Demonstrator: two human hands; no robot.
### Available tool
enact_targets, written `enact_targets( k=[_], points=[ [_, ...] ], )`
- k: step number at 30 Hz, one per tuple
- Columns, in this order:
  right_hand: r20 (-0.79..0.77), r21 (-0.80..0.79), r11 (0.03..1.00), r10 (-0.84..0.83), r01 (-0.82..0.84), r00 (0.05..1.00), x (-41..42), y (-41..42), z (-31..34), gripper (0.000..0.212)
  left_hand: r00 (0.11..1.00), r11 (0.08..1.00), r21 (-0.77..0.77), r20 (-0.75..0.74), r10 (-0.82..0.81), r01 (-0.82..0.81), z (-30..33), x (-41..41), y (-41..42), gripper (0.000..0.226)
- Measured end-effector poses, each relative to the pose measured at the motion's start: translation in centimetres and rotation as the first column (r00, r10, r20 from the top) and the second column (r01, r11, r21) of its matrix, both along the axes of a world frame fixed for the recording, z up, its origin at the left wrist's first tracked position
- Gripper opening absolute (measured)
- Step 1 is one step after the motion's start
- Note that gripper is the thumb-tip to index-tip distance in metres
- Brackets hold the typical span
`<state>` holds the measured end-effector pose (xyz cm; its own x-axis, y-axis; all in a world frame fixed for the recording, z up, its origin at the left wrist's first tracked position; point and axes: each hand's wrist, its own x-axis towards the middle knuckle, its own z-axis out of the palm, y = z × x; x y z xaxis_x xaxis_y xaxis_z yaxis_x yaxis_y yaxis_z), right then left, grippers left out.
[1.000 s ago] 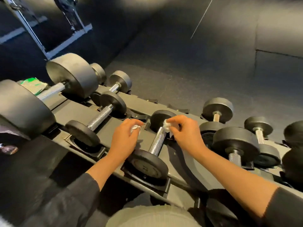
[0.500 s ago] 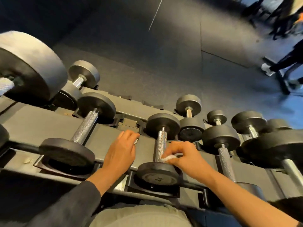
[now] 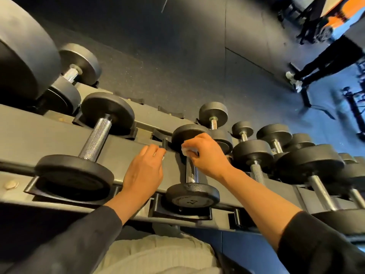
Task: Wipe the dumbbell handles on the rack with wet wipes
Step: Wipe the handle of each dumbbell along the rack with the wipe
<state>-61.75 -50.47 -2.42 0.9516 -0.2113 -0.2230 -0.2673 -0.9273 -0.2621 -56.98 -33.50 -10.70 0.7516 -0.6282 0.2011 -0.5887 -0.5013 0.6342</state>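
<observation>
1. The wipe [image 3: 187,150] was held in the right hand [image 3: 207,155], pinched by curled fingers against the far end of the handle [image 3: 192,172], just below the far head of the dumbbell [image 3: 192,195].
2. This dumbbell was lying in its cradle on the rack [image 3: 49,133], with its near head marked with a number toward the person.
3. The left hand [image 3: 144,171] was rested on the flat rail of the rack, just beside the handle, its fingers loosely bent. A small pale thing seemed to be at its fingertips, but it could not be told whether anything was held there.
4. The wipe was judged to be light, soft and wet; it would fold easily, so it is best wrapped around the bar and kept pressed by the thumb and fingers.
5. The handle was seen to be of knurled metal; it was judged stiff and rough, so the wipe could catch or tear on it.
6. The dumbbell was judged heavy enough to stay in the cradle while being wiped, so lifting was not thought needed.
7. Other dumbbells, such as the left dumbbell [image 3: 94,139], were waiting on the same rack.
</observation>
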Motion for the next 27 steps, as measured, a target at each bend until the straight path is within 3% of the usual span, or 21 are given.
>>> enact_targets(
  k=[5,12,16,21,25,27],
  points=[
    [-0.076,0.046,0.996,0.078,-0.075,0.994,-1.7,1.4,0.8,0.029,1.0,1.0,0.002,0.01,-0.008,0.008,0.0,-0.1,0.1,0.026],
    [-0.203,0.33,0.938,-0.038,0.105,0.978,-3.7,1.5,3.3,0.02,0.999,0.999,0.004,0.007,-0.034,0.034,-0.2,-0.2,0.0,0.028],
    [-0.19,0.369,0.92,-0.061,0.129,0.98,-3.6,1.6,3.8,0.022,0.999,0.999,-0.01,0.017,-0.041,0.041,-0.2,-0.2,-0.1,0.024],
    [0.065,0.203,0.976,-0.094,0.079,0.993,0.0,2.8,2.7,0.028,0.999,0.999,0.002,0.02,-0.032,0.032,-0.3,-0.1,0.0,0.027],
    [-0.1,-0.072,0.991,0.103,-0.111,0.99,1.6,2.1,0.5,0.029,0.999,0.998,0.048,0.023,-0.036,0.035,-0.4,-0.1,0.0,0.027],
    [-0.173,-0.114,0.98,0.14,-0.16,0.975,1.0,1.5,0.2,0.027,0.999,0.998,0.059,0.018,-0.039,0.038,-0.5,-0.1,0.1,0.027]
  ],
)
